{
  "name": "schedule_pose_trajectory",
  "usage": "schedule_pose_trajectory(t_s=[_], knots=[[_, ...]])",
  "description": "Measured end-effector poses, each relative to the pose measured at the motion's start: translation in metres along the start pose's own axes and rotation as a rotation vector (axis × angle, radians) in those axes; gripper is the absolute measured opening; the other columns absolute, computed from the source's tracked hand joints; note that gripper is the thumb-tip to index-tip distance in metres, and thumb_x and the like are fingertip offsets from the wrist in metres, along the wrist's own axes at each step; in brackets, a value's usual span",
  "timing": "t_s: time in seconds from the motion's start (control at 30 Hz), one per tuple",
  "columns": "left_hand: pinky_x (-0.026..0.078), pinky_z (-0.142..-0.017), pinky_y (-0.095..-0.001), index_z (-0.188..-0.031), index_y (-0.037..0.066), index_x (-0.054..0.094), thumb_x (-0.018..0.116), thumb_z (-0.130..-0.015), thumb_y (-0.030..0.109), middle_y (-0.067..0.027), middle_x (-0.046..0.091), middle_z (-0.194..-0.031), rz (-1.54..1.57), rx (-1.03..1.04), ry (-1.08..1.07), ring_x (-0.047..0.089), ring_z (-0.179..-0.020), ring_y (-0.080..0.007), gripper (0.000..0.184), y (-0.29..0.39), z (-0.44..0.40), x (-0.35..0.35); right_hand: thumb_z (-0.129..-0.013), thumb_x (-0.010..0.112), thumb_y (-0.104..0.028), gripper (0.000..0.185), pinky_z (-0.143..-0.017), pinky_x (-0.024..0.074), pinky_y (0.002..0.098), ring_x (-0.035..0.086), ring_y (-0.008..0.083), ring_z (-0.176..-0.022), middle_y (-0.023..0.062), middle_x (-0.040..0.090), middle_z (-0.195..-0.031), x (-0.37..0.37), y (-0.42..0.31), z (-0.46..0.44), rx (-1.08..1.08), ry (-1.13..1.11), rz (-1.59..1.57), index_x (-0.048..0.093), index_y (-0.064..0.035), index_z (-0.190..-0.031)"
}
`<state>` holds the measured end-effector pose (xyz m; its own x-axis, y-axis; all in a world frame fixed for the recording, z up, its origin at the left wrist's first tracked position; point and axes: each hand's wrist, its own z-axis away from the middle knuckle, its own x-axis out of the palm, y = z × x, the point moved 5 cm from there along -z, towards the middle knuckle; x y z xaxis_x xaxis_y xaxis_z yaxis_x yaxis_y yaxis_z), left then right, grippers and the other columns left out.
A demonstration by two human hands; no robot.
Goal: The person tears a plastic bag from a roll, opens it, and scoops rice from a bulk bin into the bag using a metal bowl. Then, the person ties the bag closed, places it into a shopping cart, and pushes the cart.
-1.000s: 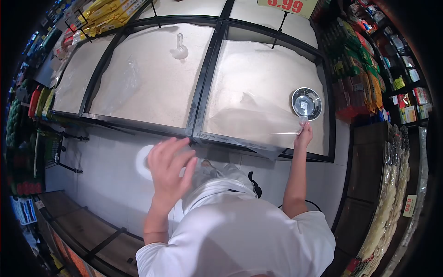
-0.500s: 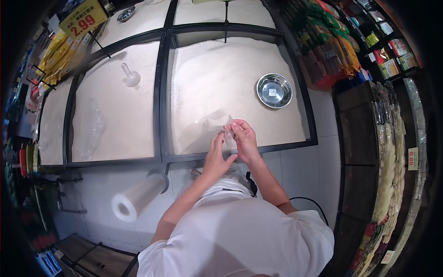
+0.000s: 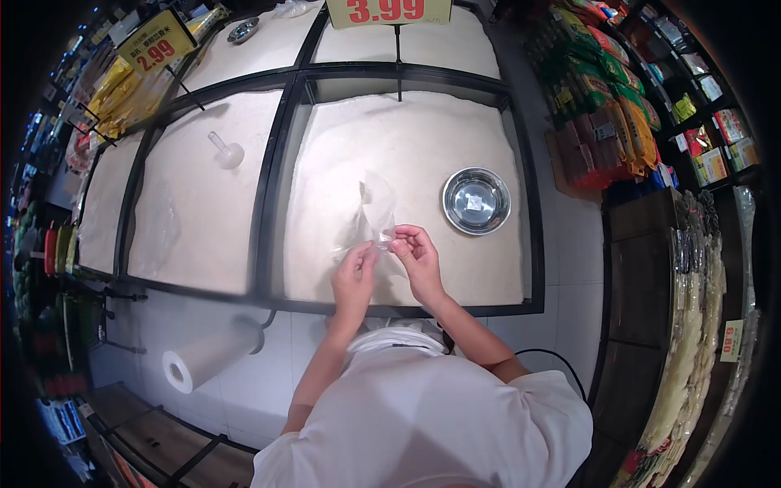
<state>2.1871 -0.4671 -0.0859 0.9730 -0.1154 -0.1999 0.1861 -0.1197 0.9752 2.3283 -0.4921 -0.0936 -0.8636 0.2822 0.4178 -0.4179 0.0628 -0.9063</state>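
Note:
A thin clear plastic bag (image 3: 376,207) hangs between my two hands over a black-framed bin of white grain (image 3: 407,130). My left hand (image 3: 355,270) pinches its near left edge, and my right hand (image 3: 415,254) pinches the edge beside it, with the fingertips of both close together. The bag's far end stands up away from me, slightly crumpled. To the right of my right hand, a round shiny metal bowl (image 3: 477,201) rests on the grain, with a small pale square at its bottom.
Left of my bin, another grain bin holds a clear scoop (image 3: 226,152). A roll of plastic bags (image 3: 213,353) sticks out below the bins at left. Price signs (image 3: 389,11) stand at the back. Packaged goods (image 3: 602,122) line the right side.
My hands came together from far apart, my right hand moving left from beside the bowl. The bag, earlier stretched low across the bin, now stands between my fingers. The camera view has shifted.

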Motion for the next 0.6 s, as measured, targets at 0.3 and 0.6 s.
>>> schedule_pose_trajectory(t_s=[0.3, 0.6], knots=[[0.049, -0.065, -0.0305, -0.099, 0.001, 0.063, 0.055, -0.091, 0.0, -0.0112, 0.065, -0.088, -0.25, 0.081, -0.037, 0.064, -0.077, -0.0198, 0.012, -0.004, -0.002, 0.013, -0.085, 0.073, -0.017, 0.031, -0.082, 0.0491, 0.0262, 0.058, 0.0146, -0.089, 0.0074, 0.054, -0.103, -0.004, 0.02, -0.006, -0.162, -0.069, 0.415, 0.06, 0.0, -0.107], [0.05, -0.065, -0.0336, -0.099, 0.003, 0.063, 0.059, -0.089, 0.001, -0.0111, 0.063, -0.091, -0.249, 0.243, -0.023, 0.065, -0.077, -0.0269, 0.012, 0.017, -0.016, 0.007, -0.093, 0.064, -0.011, 0.013, -0.078, 0.0507, 0.0239, 0.06, 0.0104, -0.084, 0.0054, 0.062, -0.093, -0.007, 0.019, -0.019, 0.028, 0.001, 0.162, 0.064, 0.0009, -0.098]])
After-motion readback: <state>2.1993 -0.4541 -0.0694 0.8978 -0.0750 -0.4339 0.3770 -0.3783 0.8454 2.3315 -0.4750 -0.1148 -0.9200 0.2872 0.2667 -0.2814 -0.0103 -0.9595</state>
